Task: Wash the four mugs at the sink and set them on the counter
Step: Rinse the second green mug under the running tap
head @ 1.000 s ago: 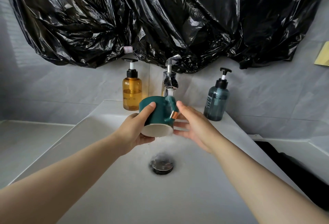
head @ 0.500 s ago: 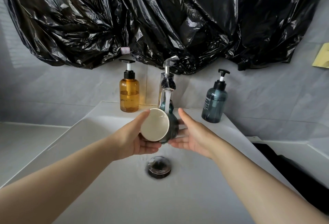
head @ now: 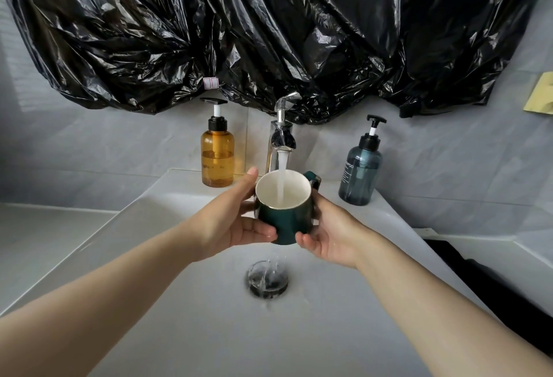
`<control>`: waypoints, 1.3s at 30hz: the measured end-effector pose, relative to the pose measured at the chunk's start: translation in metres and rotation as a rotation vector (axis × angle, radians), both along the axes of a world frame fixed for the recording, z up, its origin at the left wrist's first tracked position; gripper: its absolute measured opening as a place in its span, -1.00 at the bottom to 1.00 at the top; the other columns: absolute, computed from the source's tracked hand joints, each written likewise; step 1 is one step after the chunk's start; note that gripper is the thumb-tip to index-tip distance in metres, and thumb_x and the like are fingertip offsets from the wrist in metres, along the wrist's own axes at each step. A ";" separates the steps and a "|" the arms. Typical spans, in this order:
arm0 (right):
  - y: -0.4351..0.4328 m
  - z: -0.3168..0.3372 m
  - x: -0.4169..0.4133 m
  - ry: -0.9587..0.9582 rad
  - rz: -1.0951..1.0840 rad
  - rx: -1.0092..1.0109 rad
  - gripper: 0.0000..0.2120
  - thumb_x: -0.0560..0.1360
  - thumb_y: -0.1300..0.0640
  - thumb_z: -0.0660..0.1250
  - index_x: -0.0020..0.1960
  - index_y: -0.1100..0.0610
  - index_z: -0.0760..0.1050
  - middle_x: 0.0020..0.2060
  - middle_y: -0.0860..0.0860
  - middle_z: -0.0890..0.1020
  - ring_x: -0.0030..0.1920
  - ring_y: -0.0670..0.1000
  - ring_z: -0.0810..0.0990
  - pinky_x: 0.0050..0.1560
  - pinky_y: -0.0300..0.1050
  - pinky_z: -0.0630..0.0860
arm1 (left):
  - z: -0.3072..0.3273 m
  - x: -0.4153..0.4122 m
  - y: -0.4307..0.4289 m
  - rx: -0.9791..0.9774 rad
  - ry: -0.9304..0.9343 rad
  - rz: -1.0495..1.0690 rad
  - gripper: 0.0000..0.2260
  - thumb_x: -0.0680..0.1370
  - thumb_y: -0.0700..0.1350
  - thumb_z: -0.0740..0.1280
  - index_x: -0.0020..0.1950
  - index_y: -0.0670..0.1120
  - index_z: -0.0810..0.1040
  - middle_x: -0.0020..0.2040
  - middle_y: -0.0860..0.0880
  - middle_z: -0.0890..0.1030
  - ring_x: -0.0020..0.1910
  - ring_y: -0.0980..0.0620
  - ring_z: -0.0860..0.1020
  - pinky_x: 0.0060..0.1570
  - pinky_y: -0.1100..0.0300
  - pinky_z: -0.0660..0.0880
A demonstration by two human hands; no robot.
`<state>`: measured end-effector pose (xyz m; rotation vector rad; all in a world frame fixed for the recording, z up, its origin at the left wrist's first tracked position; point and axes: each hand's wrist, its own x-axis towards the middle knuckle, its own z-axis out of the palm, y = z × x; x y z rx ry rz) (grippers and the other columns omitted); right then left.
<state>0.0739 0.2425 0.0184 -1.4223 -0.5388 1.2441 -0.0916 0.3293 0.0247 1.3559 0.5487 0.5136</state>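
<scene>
A dark green mug point(head: 284, 221) with a white inside is held upright over the white sink point(head: 167, 257), its mouth tipped slightly toward me. Water from the chrome tap point(head: 282, 140) runs straight into it. My left hand point(head: 236, 224) cups the mug's left side, thumb up along the rim. My right hand point(head: 332, 236) grips its right side and bottom, below the handle, which points back right. No other mugs are in view.
An amber pump bottle point(head: 217, 158) stands left of the tap and a blue-grey pump bottle point(head: 360, 173) right of it. The drain point(head: 267, 279) lies below the mug. Black plastic sheeting point(head: 269, 32) hangs above. Counter point(head: 45, 236) extends left; a dark object point(head: 484, 281) lies right.
The mug has turned from bottom-toward-me, through lying on its side, to upright with its mouth under the stream. Both hands shifted with it.
</scene>
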 end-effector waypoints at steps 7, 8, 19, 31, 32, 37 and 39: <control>-0.002 0.001 -0.003 -0.052 0.109 -0.008 -0.49 0.60 -0.26 0.12 0.17 0.17 0.47 -0.21 0.20 0.67 -0.53 -0.06 0.52 -0.58 -0.32 0.46 | -0.008 -0.013 0.009 0.410 0.220 0.056 -0.31 0.29 0.31 0.42 0.38 0.17 0.40 0.17 0.05 0.60 0.02 0.08 0.61 0.15 0.08 0.59; -0.002 0.000 -0.002 -0.106 0.136 -0.001 -0.47 0.60 -0.26 0.10 0.17 0.19 0.49 -0.14 0.22 0.69 -0.51 -0.08 0.51 -0.55 -0.33 0.47 | -0.010 -0.013 0.011 0.417 0.228 0.074 -0.23 0.23 0.34 0.45 0.40 0.16 0.39 0.17 0.06 0.62 0.11 0.08 0.61 0.19 0.07 0.57; 0.000 -0.004 0.002 -0.302 0.033 0.089 -0.47 0.56 -0.23 0.21 0.14 0.22 0.59 -0.03 0.18 0.71 -0.15 0.08 0.70 -0.25 -0.12 0.65 | -0.015 0.002 0.007 0.042 0.159 0.109 -0.49 0.46 0.27 0.35 0.22 -0.08 0.52 0.11 -0.16 0.67 0.06 -0.17 0.67 0.17 -0.04 0.59; 0.000 0.000 0.005 -0.249 -0.086 0.131 -0.78 0.63 0.13 0.22 -0.03 0.29 0.48 -0.18 0.24 0.62 -0.41 0.06 0.65 -0.47 -0.22 0.57 | -0.012 0.007 -0.001 -0.220 0.181 0.128 -0.47 0.50 0.34 0.26 0.19 -0.08 0.48 0.10 -0.25 0.65 0.02 -0.23 0.66 0.07 -0.10 0.60; 0.001 0.000 0.005 -0.283 -0.079 0.149 -0.77 0.63 0.12 0.23 -0.05 0.28 0.49 -0.18 0.24 0.62 -0.40 0.06 0.66 -0.45 -0.22 0.57 | -0.011 0.005 -0.001 -0.224 0.175 0.122 -0.45 0.46 0.34 0.31 0.20 -0.08 0.48 0.10 -0.24 0.65 0.03 -0.22 0.66 0.08 -0.11 0.60; -0.003 0.009 0.001 -0.526 0.006 0.149 -0.69 0.63 0.04 0.23 -0.06 0.28 0.55 -0.25 0.18 0.67 -0.34 0.08 0.67 -0.27 -0.13 0.64 | -0.007 0.000 0.001 -0.237 0.116 0.146 -0.30 0.21 0.24 0.51 0.24 -0.10 0.53 0.11 -0.19 0.67 0.08 -0.18 0.66 0.14 -0.14 0.59; -0.004 0.013 0.004 -0.620 0.006 0.123 -0.67 0.63 0.00 0.23 0.01 0.26 0.57 -0.22 0.17 0.68 -0.31 0.09 0.68 -0.21 -0.09 0.65 | -0.006 -0.002 0.001 -0.291 0.090 0.165 -0.37 0.28 0.21 0.51 0.22 -0.11 0.53 0.10 -0.21 0.67 0.06 -0.20 0.67 0.12 -0.14 0.60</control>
